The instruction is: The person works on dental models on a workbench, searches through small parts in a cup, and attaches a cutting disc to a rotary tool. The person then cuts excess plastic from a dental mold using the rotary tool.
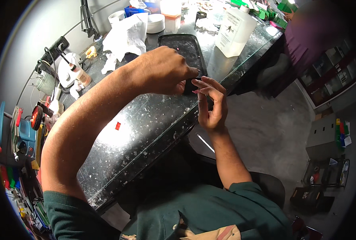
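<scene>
My right hand (214, 105) is raised by the edge of the dark glass-topped bench, its thumb and fingertips pinched together. Between them shows a small pinkish-red piece (195, 91), too small to name. Just to its left my left hand (165, 71) is curled closed, back of the hand up, its fingertips close to those of the right. Whatever the left fingers hold is hidden. Beyond both hands lies a black tray (179, 37) with tiny specks in it, partly covered by my left hand. A small red flat piece (117, 126) rests on the bench under my left forearm.
A large translucent jug (234, 33) stands right of the tray. White cloth (126, 36), a white round tub (155, 24) and a small dropper bottle (81, 75) are at the back left. A person in purple (306, 44) sits at the far right.
</scene>
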A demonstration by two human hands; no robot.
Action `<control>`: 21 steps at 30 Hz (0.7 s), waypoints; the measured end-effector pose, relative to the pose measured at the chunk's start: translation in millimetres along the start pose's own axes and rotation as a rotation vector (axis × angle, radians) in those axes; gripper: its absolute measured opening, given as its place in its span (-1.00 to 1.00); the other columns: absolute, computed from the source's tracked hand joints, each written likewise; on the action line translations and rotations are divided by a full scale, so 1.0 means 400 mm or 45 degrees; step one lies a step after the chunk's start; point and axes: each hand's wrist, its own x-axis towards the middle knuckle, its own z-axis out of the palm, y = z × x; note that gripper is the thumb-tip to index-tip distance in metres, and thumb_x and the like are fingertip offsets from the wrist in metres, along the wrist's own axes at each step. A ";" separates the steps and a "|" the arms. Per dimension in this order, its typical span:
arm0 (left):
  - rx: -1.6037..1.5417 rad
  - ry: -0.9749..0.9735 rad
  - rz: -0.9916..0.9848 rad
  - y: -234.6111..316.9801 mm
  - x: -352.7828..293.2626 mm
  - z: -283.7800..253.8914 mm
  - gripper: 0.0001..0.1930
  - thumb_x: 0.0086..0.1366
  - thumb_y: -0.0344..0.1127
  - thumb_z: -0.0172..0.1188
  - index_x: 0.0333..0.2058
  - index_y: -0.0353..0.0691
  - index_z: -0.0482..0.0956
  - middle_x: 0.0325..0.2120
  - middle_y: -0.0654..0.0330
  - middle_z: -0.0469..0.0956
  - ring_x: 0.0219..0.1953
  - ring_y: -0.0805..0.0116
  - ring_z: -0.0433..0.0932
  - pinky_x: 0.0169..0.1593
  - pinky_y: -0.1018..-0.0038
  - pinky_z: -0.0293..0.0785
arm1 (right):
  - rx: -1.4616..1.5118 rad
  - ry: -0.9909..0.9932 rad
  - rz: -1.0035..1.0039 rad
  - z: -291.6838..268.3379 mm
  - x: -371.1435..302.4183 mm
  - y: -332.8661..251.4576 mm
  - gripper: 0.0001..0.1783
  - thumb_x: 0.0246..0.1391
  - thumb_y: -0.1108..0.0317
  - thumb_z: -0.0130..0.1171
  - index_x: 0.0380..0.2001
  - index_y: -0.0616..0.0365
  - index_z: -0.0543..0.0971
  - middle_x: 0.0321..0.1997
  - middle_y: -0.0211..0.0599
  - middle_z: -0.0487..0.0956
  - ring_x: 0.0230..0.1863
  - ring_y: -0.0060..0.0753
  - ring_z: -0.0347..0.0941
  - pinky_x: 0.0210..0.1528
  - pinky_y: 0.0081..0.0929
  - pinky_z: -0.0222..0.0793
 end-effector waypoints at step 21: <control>0.274 0.031 -0.129 -0.014 0.086 0.029 -0.55 0.03 -0.35 0.41 -0.08 -0.25 0.49 -0.38 0.05 0.63 -0.31 0.11 0.69 -0.23 0.25 0.63 | 0.245 0.018 0.210 0.004 -0.014 0.028 -0.89 0.26 0.56 0.03 -0.15 0.29 0.41 -0.08 0.00 0.62 0.05 -0.06 0.57 0.04 -0.26 0.51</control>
